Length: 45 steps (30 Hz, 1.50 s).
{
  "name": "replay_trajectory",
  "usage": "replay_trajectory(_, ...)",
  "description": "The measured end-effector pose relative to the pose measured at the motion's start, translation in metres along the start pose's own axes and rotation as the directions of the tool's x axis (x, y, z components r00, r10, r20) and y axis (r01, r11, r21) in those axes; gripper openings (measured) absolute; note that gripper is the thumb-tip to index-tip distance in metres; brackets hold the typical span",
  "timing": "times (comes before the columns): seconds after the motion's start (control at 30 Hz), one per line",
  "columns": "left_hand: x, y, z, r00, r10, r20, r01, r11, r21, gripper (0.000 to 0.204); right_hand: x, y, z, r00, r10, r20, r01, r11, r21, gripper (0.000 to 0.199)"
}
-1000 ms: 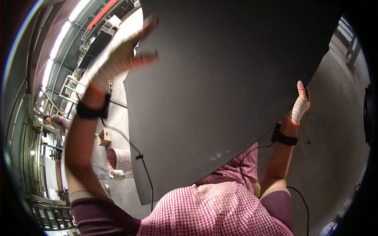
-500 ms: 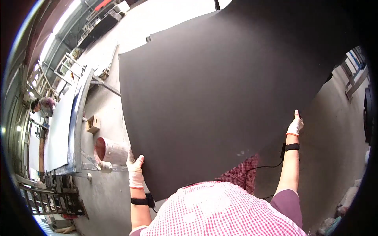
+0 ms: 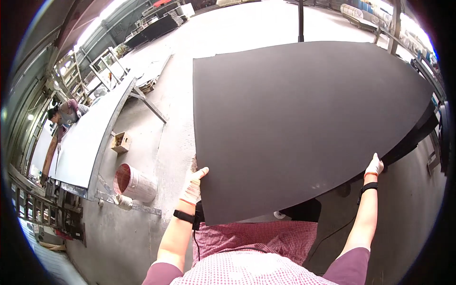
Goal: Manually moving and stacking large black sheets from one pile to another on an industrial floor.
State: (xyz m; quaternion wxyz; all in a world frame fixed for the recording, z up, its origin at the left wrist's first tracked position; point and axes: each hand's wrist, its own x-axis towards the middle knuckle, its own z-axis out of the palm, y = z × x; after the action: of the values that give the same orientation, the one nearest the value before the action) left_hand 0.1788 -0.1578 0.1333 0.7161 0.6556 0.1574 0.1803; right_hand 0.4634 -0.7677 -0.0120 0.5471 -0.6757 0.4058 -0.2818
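Observation:
A large flat dark grey sheet (image 3: pixel 294 123) spans the space in front of me. My left hand (image 3: pixel 193 185), in a pale glove, grips its left edge near the close corner, thumb on top. On the close right edge, my right hand (image 3: pixel 375 166) is closed on the sheet, its thumb above and its other fingers hidden underneath. Below the sheet's far right edge more dark material (image 3: pixel 415 135) shows; whether it is a stack of sheets I cannot tell.
At left stands a long table (image 3: pixel 88 147) with a pale top, where a co-worker (image 3: pixel 66 114) leans over. A stained bucket (image 3: pixel 142 186) lies tipped beside it, near a small wooden box (image 3: pixel 121 142). A dark post (image 3: pixel 300 21) rises behind the sheet. A cable (image 3: pixel 327 237) hangs by my right arm.
The sheet has come down from a raised tilt to a flatter position, both hands still holding it. My view has shifted, showing more floor and racks beyond.

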Motion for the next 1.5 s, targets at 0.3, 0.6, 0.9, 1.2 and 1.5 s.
replay_trajectory(0.3, 0.069, -0.094, 0.001, 0.994, -0.085, -0.065, 0.079, 0.993, -0.092, 0.084, -0.016, -0.029, 0.007, 0.989, -0.147, -0.026, 0.110, 0.838, -0.535, 0.060)
replay_trajectory(0.6, 0.018, -0.117, -0.052, 0.977, -0.132, -0.170, 0.036, 0.878, -0.477, 0.078, -0.131, -0.056, 0.037, 0.509, -0.467, 0.723, 0.789, -0.083, -0.609, 0.020)
replay_trajectory(0.9, -0.118, -0.133, -0.338, 0.386, -0.281, -0.879, -0.371, 0.825, -0.427, 0.055, -0.369, -0.120, 0.021, 0.047, -0.716, 0.697, 0.834, 0.412, 0.367, 0.017)
replay_trajectory(1.2, -0.076, -0.043, -0.496, 0.288, -0.158, -0.945, -0.259, 0.937, -0.235, 0.095, -0.509, -0.218, -0.024, -0.314, -0.698, 0.644, 0.809, 0.158, 0.566, 0.017)
replay_trajectory(1.5, -0.097, -0.034, -0.449, 0.504, -0.166, -0.848, 0.398, 0.916, 0.057, 0.065, -0.541, -0.212, -0.007, -0.443, -0.613, 0.654, 0.770, 0.113, 0.628, 0.017)
